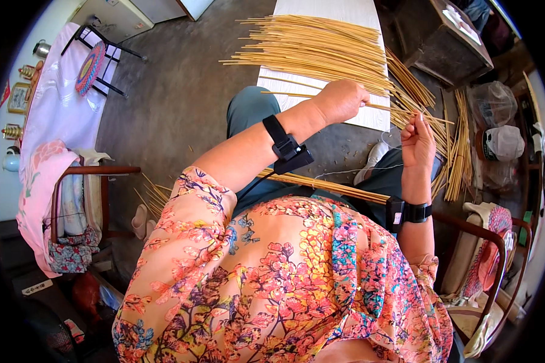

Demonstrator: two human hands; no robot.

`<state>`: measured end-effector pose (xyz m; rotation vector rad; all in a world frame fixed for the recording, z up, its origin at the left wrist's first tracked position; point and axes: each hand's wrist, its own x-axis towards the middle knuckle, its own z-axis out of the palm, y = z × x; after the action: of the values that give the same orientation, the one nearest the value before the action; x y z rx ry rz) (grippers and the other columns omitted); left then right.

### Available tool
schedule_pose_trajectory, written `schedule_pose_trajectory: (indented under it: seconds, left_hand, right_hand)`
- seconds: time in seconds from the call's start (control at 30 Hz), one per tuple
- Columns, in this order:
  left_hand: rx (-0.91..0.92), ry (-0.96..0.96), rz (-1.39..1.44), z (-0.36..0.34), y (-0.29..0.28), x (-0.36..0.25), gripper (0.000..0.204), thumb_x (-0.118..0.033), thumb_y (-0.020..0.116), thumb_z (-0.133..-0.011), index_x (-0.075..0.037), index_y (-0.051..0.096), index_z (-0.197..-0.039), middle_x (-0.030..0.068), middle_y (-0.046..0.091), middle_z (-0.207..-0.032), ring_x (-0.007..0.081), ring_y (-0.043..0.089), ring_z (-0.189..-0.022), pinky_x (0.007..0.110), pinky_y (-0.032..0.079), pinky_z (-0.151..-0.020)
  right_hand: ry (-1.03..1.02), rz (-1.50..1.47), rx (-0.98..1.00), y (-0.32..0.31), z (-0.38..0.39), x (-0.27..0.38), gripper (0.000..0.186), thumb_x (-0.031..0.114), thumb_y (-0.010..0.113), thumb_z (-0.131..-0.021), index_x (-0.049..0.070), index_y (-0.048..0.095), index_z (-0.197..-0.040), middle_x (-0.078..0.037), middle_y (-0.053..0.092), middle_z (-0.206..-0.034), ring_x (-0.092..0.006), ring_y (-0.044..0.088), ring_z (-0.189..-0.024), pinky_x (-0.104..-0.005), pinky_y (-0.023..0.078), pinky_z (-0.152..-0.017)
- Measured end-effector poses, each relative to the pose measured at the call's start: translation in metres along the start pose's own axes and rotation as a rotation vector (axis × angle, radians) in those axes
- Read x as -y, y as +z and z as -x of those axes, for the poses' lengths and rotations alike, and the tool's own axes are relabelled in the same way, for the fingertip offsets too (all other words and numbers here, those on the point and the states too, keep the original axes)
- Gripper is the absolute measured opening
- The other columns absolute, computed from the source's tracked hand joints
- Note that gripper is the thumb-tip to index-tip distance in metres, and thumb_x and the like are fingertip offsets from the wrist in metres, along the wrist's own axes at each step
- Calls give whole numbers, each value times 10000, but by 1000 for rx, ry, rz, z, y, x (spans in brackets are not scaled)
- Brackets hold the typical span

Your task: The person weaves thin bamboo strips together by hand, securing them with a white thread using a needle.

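Many thin, tan-yellow reed stalks (321, 45) lie side by side across a white board (369, 115) ahead of me. My left hand (343, 100) is closed around a reed stalk (378, 107) over the board's near edge; its tail pokes out to the left of the fist. Further right, my right hand (418, 140) is closed too, with thumb and fingertips raised and pinching at the stalk's right part. Both wrists wear black straps with small boxes. Across my lap rests a thin bundle of stalks (327, 185).
More stalks (459, 151) lie on the floor at the right, beside clear plastic bags (504, 142). A dark wooden cabinet (445, 42) stands at the far right. Wooden armchairs (97, 170) flank me. A black stool (97, 60) with a round woven seat is at the far left.
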<state>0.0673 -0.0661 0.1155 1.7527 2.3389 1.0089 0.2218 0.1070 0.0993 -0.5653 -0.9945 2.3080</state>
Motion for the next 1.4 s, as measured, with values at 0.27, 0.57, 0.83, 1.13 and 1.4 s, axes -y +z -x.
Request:
schedule_pose_trajectory:
  seconds: [0.27,0.57,0.83,1.13,1.4]
  left_hand:
    - [-58,25,8,4,10,-4,109,-75,552,-787,-39,649,-822,131,617,-796,319,588,-747,384,464,-653]
    - [134,-113,-80,3,1,28,126,-93,518,-826,-49,637,-819,103,616,-841,285,588,-811,366,460,-738]
    - [310,-365,-387,-2,18,108,89,-111,555,-758,-92,639,-780,127,614,-816,320,591,-803,397,469,-678]
    - [142,-414,-451,22,61,147,189,-56,466,-763,-40,653,-784,173,627,-915,351,603,-838,434,492,-717]
    - [44,-319,-515,31,59,134,144,-66,495,-752,-70,640,-752,125,586,-856,312,593,-848,413,499,-693]
  right_hand:
    - [3,-27,-12,-7,-2,0,181,114,584,-867,-9,575,-1001,-16,558,-725,-80,503,-581,-201,410,-491]
    - [189,169,-19,-11,-4,-9,221,114,599,-855,-36,591,-1017,-30,573,-737,-75,523,-586,-184,437,-499]
    - [254,266,75,-20,3,14,198,107,577,-866,-25,585,-1013,-3,548,-708,-49,493,-567,-171,415,-485]
    - [204,166,172,-15,14,14,169,87,563,-872,-22,591,-998,-9,550,-713,-58,487,-565,-176,394,-495]
    - [232,179,178,-6,24,14,159,86,563,-871,-21,597,-984,-12,549,-708,-60,481,-558,-176,388,-490]
